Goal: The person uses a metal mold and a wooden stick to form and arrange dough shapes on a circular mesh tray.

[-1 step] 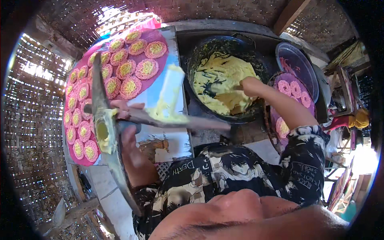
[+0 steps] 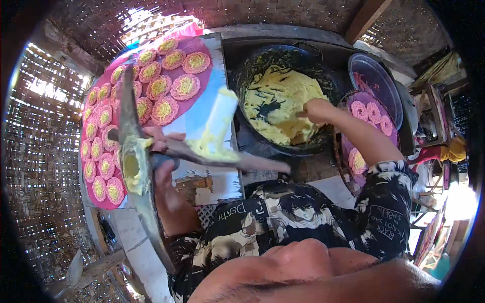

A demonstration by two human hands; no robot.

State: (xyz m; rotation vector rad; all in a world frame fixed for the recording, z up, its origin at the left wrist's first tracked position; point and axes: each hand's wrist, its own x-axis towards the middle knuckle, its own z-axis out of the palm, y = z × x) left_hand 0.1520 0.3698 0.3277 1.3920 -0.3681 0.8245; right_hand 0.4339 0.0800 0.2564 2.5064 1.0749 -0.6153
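Observation:
My left hand (image 2: 167,186) is wrapped round a two-part wooden press. One long wooden bar (image 2: 146,212) has a round hollow smeared with pale yellow dough. Crossing it is a second bar (image 2: 197,154), which carries a white cylindrical plunger (image 2: 222,113) with dough on its tip and base. My right hand (image 2: 317,110) is closed, down at the yellow dough (image 2: 293,88) in a large dark basin (image 2: 247,60). What its fingers hold is hidden.
Left of the basin, many pink lacy rounds with yellow centres (image 2: 185,87) lie on a pink sheet (image 2: 202,98) over a table. At right, a round tray (image 2: 348,174) holds more pink rounds beside a clear tub (image 2: 371,76). Woven walls (image 2: 45,166) stand close around.
The press with its white plunger has shifted slightly to the right in my left hand. My right hand stays at the dough with barely any movement.

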